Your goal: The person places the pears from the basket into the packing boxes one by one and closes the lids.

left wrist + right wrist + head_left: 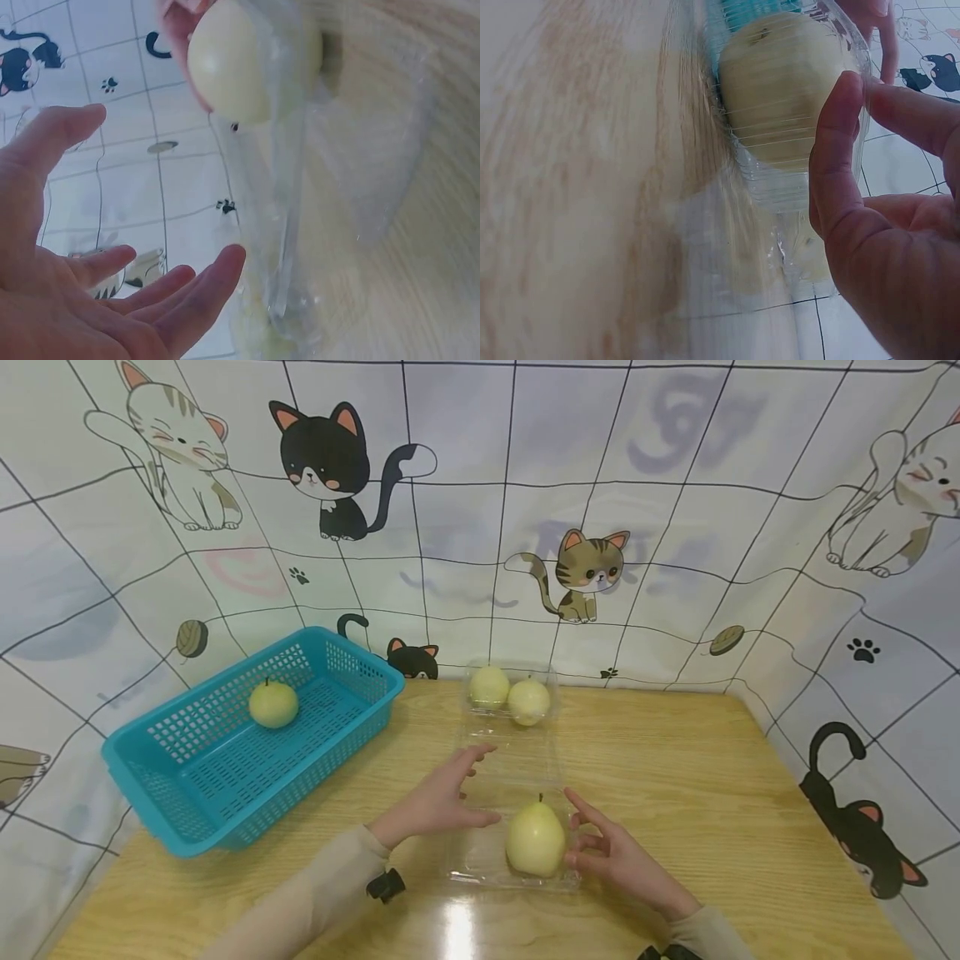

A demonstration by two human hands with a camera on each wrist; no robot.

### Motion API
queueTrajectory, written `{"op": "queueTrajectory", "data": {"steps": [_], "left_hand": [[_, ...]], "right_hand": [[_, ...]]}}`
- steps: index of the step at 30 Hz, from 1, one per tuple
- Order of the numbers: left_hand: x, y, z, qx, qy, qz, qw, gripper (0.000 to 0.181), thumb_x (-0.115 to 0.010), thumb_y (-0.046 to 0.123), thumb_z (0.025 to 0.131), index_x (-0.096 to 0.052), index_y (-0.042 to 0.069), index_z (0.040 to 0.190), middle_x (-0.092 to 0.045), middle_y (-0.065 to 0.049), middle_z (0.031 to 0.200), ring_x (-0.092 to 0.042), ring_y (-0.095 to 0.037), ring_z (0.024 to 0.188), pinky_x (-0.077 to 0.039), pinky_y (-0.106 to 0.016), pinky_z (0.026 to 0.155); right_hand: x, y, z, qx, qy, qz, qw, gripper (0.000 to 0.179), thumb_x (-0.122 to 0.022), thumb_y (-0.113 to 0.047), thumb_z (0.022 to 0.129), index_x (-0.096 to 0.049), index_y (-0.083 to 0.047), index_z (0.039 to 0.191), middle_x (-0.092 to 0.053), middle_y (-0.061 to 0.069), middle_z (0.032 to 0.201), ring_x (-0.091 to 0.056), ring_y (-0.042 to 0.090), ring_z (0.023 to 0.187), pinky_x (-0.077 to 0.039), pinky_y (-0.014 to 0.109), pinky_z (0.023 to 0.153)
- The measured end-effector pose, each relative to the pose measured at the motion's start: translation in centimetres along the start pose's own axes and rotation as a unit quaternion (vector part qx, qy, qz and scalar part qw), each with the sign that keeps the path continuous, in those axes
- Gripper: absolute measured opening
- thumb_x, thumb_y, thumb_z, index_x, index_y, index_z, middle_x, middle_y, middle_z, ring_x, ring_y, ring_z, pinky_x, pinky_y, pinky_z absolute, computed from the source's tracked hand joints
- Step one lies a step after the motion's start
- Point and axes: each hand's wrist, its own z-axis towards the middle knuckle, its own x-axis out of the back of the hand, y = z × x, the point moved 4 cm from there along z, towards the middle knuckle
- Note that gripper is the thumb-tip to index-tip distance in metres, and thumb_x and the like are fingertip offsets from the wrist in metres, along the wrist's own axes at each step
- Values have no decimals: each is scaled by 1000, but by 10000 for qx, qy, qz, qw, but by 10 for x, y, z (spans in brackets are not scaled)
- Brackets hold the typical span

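A pale yellow-green pear (536, 839) sits in the right half of a clear plastic container's near tray (474, 860). My right hand (618, 860) is at the tray's right side, and its fingertips touch the outside of the clear wall (780, 187) beside the pear. My left hand (442, 802) hovers over the tray's left part, fingers spread and apart from the pear (240, 60). Beyond them a clear panel (510, 752) lies flat. At the far end two more pears, a left one (489, 687) and a right one (529, 702), sit within clear plastic.
On the left of the wooden table (660, 760) stands a blue perforated basket (300, 793) with one pear (273, 704) inside. A cat-patterned cloth (465, 527) hangs behind the table and along both sides.
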Motion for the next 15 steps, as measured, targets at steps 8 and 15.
{"op": "queueTrajectory", "data": {"steps": [8, 15], "left_hand": [[17, -1, 1, -54, 280, -226, 9993, 81, -79, 17, 80, -35, 10, 148, -39, -20, 141, -45, -45, 121, -52, -47, 85], [27, -6, 2, 125, 533, -453, 9975, 76, -76, 12, 83, -36, 11, 147, -44, -21, 137, -55, -43, 113, -54, -41, 82]], "right_hand": [[-1, -2, -1, -128, 37, -56, 9999, 88, -67, -6, 90, -8, -10, 156, -27, 26, 124, -61, 18, 93, -52, 25, 73], [-1, -4, -1, -172, 47, -20, 9998, 87, -66, -6, 90, -9, -10, 156, -27, 26, 124, -61, 17, 93, -51, 24, 72]]}}
